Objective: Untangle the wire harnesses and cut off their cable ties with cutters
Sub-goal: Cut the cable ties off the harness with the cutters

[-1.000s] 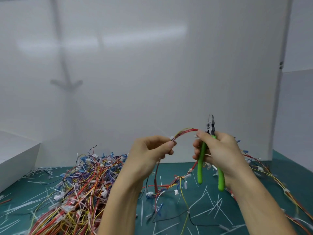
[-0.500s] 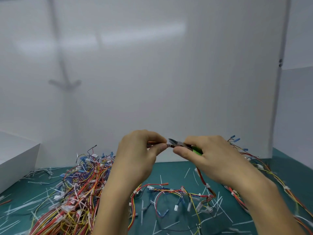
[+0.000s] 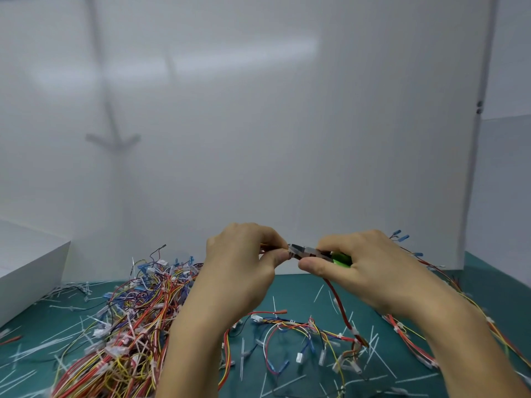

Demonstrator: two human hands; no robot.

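Note:
My left hand (image 3: 244,262) pinches a red and yellow wire harness (image 3: 342,308) between thumb and fingers, raised above the table. My right hand (image 3: 359,265) grips green-handled cutters (image 3: 316,253), lying level with the jaws pointing left. The cutter tips touch the harness right at my left fingertips. The harness drops from my hands down to the green mat (image 3: 301,300). Any cable tie at the jaws is hidden by my fingers.
A big tangled pile of harnesses (image 3: 126,328) lies at the left. More harnesses (image 3: 416,334) trail along the right. Cut white tie pieces (image 3: 373,351) litter the mat. A white box (image 3: 31,271) stands at far left, white panels behind.
The cutters swung from upright to level, jaws now at my left fingertips. Both hands came together and the harness loop between them closed up. Little movement in the last half second.

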